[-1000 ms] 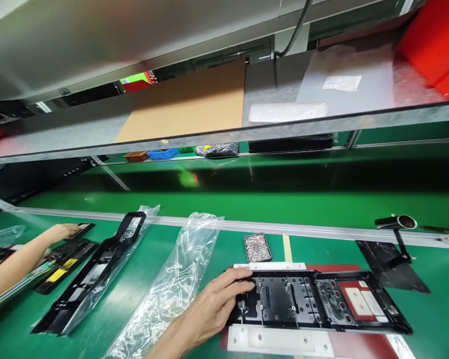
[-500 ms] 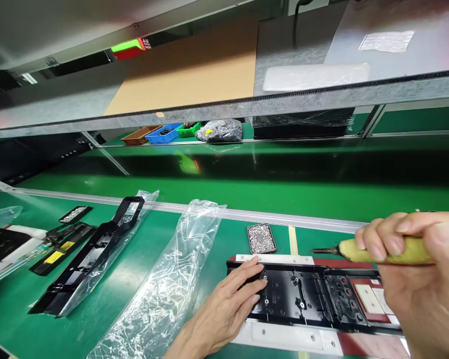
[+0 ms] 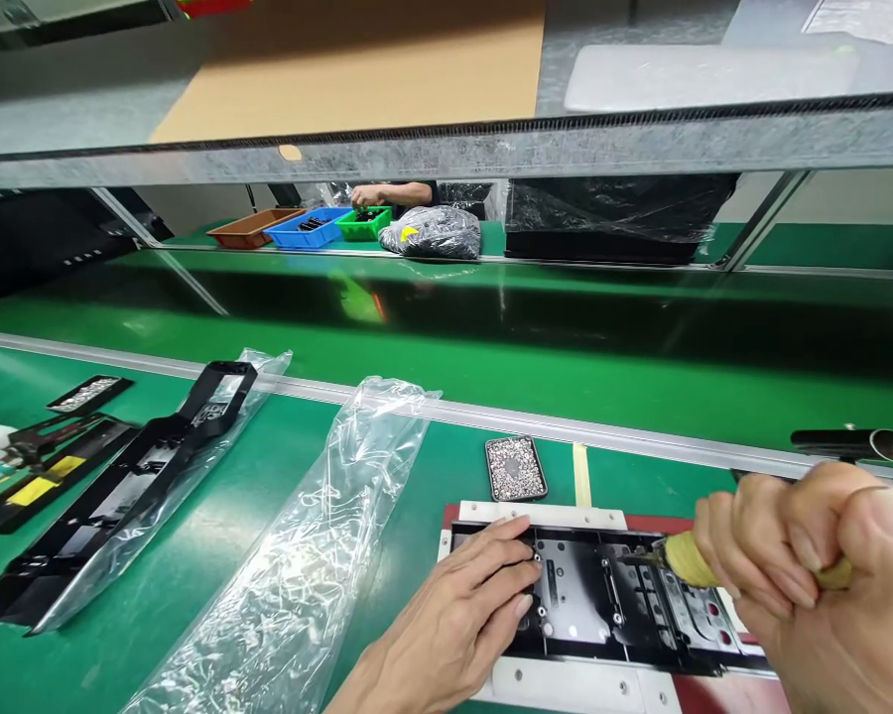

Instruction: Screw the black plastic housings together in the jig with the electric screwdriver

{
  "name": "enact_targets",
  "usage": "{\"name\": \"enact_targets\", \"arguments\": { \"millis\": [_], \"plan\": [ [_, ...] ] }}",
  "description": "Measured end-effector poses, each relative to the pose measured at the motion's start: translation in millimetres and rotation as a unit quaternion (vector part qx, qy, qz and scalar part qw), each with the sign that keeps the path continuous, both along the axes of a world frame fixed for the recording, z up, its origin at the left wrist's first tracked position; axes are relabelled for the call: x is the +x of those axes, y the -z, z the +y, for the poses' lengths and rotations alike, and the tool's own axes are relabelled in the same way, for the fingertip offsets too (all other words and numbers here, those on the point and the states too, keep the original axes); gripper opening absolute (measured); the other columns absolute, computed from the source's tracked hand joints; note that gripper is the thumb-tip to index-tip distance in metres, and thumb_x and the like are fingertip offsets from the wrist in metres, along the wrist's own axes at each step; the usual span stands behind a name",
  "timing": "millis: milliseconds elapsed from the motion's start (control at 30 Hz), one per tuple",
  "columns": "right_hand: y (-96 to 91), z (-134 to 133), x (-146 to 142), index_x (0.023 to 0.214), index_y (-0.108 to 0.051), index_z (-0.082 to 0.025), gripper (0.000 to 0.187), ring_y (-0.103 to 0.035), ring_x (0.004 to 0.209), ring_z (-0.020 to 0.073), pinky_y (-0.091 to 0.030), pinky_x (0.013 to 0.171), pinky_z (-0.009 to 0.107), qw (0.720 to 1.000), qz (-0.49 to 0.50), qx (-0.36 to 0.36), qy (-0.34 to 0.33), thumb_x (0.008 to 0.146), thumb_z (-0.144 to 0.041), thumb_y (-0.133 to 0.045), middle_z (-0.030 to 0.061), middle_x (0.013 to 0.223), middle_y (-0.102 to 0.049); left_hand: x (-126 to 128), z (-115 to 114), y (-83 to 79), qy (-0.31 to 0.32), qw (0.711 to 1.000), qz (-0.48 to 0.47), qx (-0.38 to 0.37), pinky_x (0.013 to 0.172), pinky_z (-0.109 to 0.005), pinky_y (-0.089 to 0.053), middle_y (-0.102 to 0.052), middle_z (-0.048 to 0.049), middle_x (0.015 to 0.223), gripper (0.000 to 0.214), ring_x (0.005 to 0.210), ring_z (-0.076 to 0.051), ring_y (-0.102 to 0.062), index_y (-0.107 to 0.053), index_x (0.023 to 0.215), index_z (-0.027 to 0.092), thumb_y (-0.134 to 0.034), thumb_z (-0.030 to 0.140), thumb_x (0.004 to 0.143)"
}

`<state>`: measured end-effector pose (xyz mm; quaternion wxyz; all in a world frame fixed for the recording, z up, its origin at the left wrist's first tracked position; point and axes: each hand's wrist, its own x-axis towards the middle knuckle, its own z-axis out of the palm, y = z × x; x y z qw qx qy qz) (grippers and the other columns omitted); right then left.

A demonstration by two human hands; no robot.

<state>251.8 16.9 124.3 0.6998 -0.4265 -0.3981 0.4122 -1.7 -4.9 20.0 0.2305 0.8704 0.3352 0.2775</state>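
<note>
My left hand (image 3: 465, 615) lies flat on the left end of a black plastic panel (image 3: 576, 595), its fingers stretched out. The panel rests in a fixture with white strips (image 3: 573, 682) and a red base, its ribbed side up with screw posts showing. In my right hand (image 3: 811, 570) is a screwdriver (image 3: 686, 560) with a yellow-wrapped handle. Its bit points left over the panel; whether the tip touches is unclear. Behind the fixture stands a small dark tray (image 3: 516, 469) full of tiny metal screws.
Clear plastic bags (image 3: 327, 535) and a long black part (image 3: 149, 476) lie on the left. A metal-edged shelf (image 3: 417, 151) crosses overhead. Colored bins (image 3: 309, 231) stand at the back, where another person's hand (image 3: 372, 196) reaches into the green one. A black tube (image 3: 852, 444) sticks out at right.
My right hand has lowered the screwdriver from above the fixture's far edge to over the panel. The left hand stays on the panel. The view has tilted down, and a person's hand shows at the back.
</note>
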Motion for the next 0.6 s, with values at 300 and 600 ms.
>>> {"name": "enact_targets", "arguments": {
  "millis": [300,600],
  "plan": [
    [-1.5,3,-11,0.056,-0.042,-0.02,0.049,-0.034,0.035,0.0119,-0.027,0.033,0.028,0.999,-0.013,-0.007,-0.04,0.094,-0.037,-0.067,-0.002,0.043,-0.032,1,-2,2.5,-0.006,1.0,-0.005,0.003,0.128,-0.043,-0.053,-0.072,-0.0078,0.137,0.041,0.155,-0.023,-0.05,-0.059,0.149,0.02,-0.052,0.016,0.11],
    [11.5,2,-13,0.059,-0.043,-0.022,0.037,-0.034,0.04,0.0119,-0.027,0.039,0.029,0.999,-0.014,-0.005,-0.041,0.092,-0.022,-0.061,-0.0029,0.049,-0.032,3,-2,1.3,-0.011,1.0,-0.018,0.01,0.123,-0.047,-0.057,-0.074,-0.0106,0.134,0.04,0.152,-0.027,-0.055,-0.061,0.149,0.02,-0.052,0.017,0.11]
  ]
}}
